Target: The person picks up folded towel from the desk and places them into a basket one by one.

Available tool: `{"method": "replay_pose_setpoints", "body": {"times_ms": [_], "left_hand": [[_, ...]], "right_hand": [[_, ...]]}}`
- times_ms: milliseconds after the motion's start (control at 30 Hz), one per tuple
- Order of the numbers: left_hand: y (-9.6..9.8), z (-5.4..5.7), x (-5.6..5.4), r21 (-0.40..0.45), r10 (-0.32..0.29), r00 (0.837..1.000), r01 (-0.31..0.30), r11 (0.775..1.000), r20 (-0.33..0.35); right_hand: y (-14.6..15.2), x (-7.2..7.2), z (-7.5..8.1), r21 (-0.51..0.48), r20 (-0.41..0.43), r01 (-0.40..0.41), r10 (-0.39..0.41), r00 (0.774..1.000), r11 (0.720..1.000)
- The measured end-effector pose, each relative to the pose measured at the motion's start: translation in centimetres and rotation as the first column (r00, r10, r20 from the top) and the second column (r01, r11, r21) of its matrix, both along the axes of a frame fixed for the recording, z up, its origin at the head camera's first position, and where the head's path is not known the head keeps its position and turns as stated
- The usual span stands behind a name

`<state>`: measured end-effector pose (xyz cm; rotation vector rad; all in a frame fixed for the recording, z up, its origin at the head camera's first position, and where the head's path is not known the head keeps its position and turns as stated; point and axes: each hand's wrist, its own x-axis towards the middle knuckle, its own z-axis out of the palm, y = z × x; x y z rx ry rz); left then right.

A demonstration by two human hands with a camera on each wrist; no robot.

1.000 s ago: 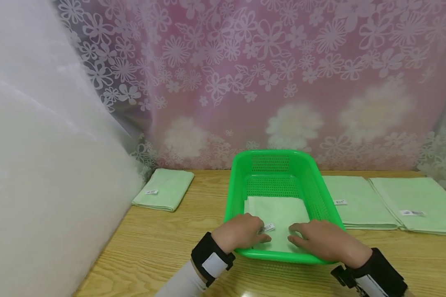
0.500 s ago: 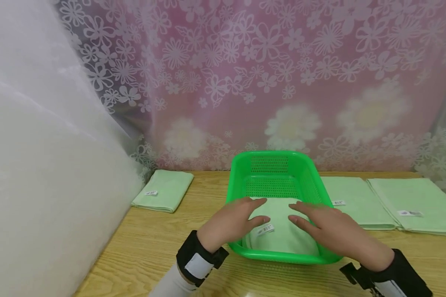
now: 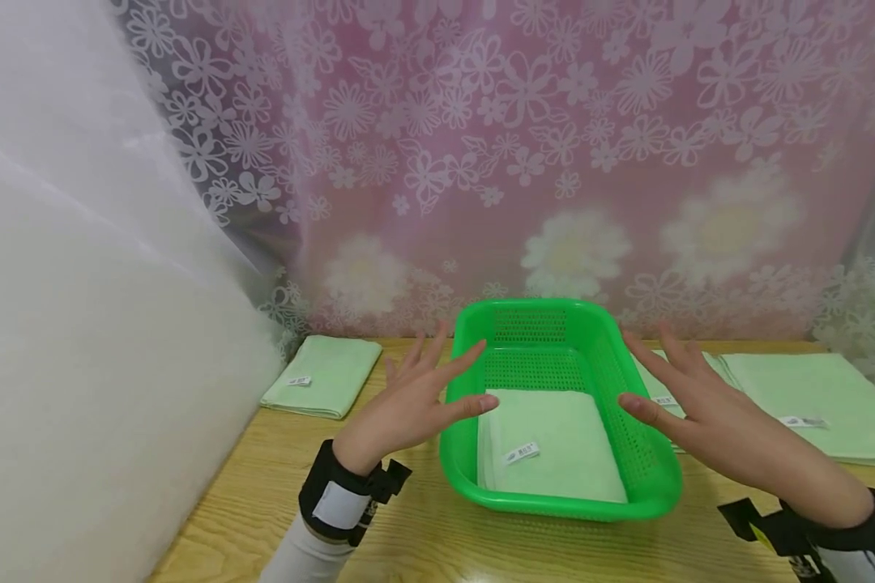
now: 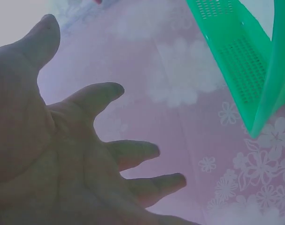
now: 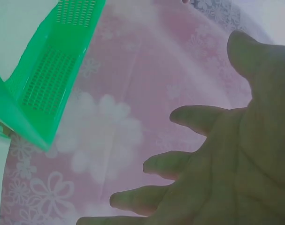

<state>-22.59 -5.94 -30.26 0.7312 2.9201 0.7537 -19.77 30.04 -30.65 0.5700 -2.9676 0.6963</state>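
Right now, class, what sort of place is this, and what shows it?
Probably a curtained tabletop workspace: a wood-grain table, a pink floral curtain behind it, and a green perforated plastic basket holding a folded pale-green cloth.

Before you, low and right of centre, your green perforated basket (image 3: 532,368) sits upright, a folded pale-green cloth (image 3: 561,429) lying flat inside, white label up.

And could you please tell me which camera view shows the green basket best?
The head view: only there does the green basket appear almost whole. The left wrist view shows a cropped part at upper right; the right wrist view, a cropped part at upper left.
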Motion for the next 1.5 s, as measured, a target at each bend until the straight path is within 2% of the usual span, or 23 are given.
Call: {"method": "replay_pose_setpoints", "body": {"times_ms": [333, 533, 767, 1000, 1267, 1500], "left_hand": [[-0.2, 0.3, 0.0, -0.003, 0.006, 1.000, -0.006, 1.000, -0.007], [-1.0, 0.7, 0.0, -0.015, 0.010, 0.999, -0.010, 1.000, -0.035], [-3.0, 1.7, 0.2, 0.018, 0.061, 0.998, -0.060, 0.998, -0.016], [-4.6, 2.4, 0.2, 0.051, 0.049, 0.998, -0.048, 0.998, -0.027], [-9.1, 2.8, 0.2, 0.051, 0.076, 0.995, -0.073, 0.996, -0.070], [-13.4, 4.0, 0.7, 0.071, 0.104, 0.991, -0.098, 0.993, -0.084]], "right_hand": [[-0.1, -0.5, -0.8, -0.017, 0.028, 0.000, 0.000, 1.000, 1.000], [-0.8, -0.5, -0.8, -0.021, 0.031, -0.005, 0.005, 1.000, 1.000], [-3.1, -0.3, 0.2, -0.038, 0.005, -0.015, 0.015, 1.000, 0.999], [-6.8, 0.5, 1.3, -0.073, 0.019, -0.028, 0.029, 0.999, 0.997], [-12.8, 0.9, 1.8, -0.109, 0.006, -0.040, 0.041, 0.999, 0.993], [-18.8, 0.6, 2.3, -0.151, 0.016, -0.076, 0.079, 0.997, 0.986]]}}
